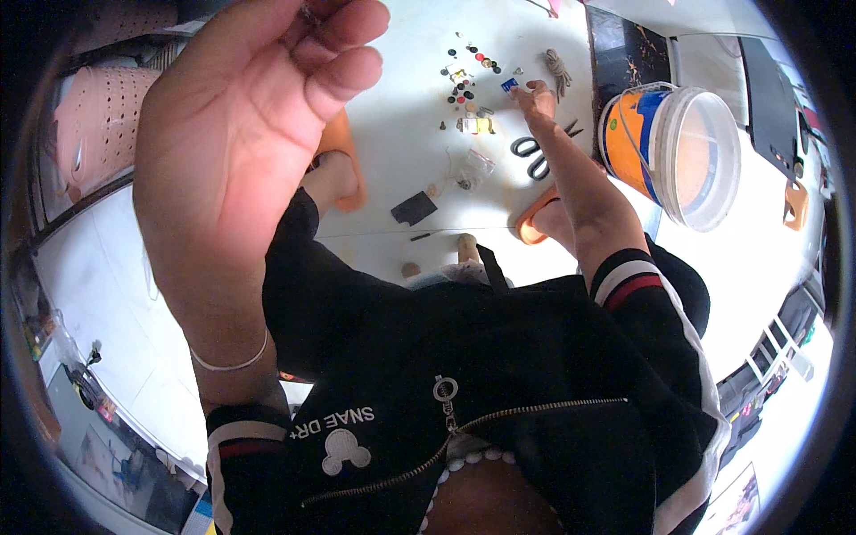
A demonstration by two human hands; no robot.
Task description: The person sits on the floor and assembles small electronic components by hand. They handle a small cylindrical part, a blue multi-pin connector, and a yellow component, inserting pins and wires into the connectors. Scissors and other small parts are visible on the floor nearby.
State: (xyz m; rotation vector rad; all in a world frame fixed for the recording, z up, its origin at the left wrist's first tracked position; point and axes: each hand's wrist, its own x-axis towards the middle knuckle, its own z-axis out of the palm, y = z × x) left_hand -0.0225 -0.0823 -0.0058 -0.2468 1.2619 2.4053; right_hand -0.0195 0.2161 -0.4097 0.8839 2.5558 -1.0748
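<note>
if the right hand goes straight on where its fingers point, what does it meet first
The right hand would probably meet the small blue piece first, though depth leaves unclear whether they touch now.

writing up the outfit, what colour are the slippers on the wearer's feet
Orange: both slippers show it, best seen in the head view.

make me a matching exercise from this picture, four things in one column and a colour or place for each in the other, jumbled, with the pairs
1. scissors
2. bucket
3. left hand
4. right hand

a. close to the camera
b. orange and blue, whitish rim
c. at a small blue item
d. black handles

Pairs: 1-d, 2-b, 3-a, 4-c
</note>
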